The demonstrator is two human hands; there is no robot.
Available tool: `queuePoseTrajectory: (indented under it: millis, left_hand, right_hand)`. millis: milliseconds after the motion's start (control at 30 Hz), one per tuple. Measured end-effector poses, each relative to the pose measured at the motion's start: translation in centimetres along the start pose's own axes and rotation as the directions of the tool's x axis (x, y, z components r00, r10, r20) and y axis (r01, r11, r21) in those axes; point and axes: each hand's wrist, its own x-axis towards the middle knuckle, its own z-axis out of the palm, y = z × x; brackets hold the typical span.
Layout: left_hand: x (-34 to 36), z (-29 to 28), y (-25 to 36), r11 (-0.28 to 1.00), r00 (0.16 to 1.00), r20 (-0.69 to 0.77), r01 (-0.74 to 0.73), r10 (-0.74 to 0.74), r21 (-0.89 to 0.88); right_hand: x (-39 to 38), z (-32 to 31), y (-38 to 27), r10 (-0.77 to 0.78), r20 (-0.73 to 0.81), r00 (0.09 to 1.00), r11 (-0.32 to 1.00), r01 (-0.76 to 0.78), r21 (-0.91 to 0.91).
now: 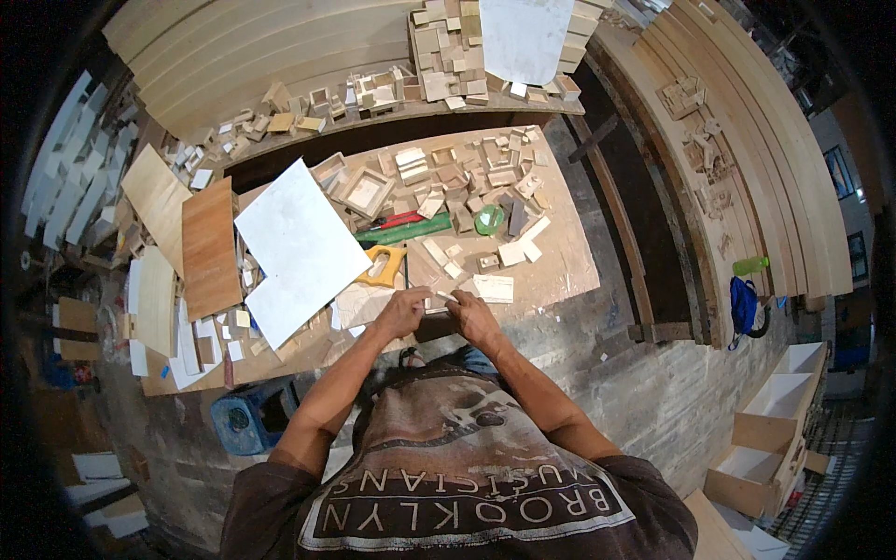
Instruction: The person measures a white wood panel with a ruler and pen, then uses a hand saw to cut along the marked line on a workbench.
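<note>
My left hand (403, 313) and my right hand (471, 317) are at the front edge of the worktable (569, 261), fingers curled on a small pale wooden piece (442, 299) between them. Beside my right hand lies a pale wooden block (493, 289). A yellow saw handle (383, 266) sits just above my left hand, partly by a large white sheet (294, 252). Behind it are a green strip (406, 229) and a red-handled tool (387, 220). A round green object (488, 220) lies among many small wooden blocks and little boxes (367, 192).
Plywood sheets (207, 247) lie at the left. Stacked boards and block assemblies (448, 56) stand behind. Long boards (784, 205) rise on the right, with a blue bag (743, 308) and open drawer-like boxes (765, 439). A blue plastic container (245, 420) is on the floor.
</note>
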Motion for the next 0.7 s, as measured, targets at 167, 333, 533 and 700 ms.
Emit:
queuePoseTrajectory:
  millis: [167, 333, 533, 700]
  left_hand:
    - [0.2, 0.8, -2.2, 0.972, 0.975, -0.034, -0.213, 0.218, 0.101]
    - [-0.4, 0.4, -0.8, 0.998, 0.999, 0.023, -0.042, 0.043, -0.042]
    - [-0.9, 0.5, 0.1, 0.998, 0.998, -0.006, -0.064, 0.064, 0.015]
    - [-1.0, 1.1, -0.1, 0.997, 0.997, -0.045, -0.060, 0.062, 0.042]
  right_hand:
    - [-0.1, 0.8, 0.4, -0.044, -0.097, 0.994, 0.999, 0.045, 0.007]
    - [-0.3, 0.5, 0.0, 0.030, -0.018, 0.999, 0.999, -0.030, 0.036]
    - [-0.6, 0.5, -0.2, -0.001, -0.073, 0.997, 1.000, 0.001, 0.000]
    - [-0.7, 0.7, 0.3, -0.026, -0.065, 0.998, 1.000, 0.027, 0.014]
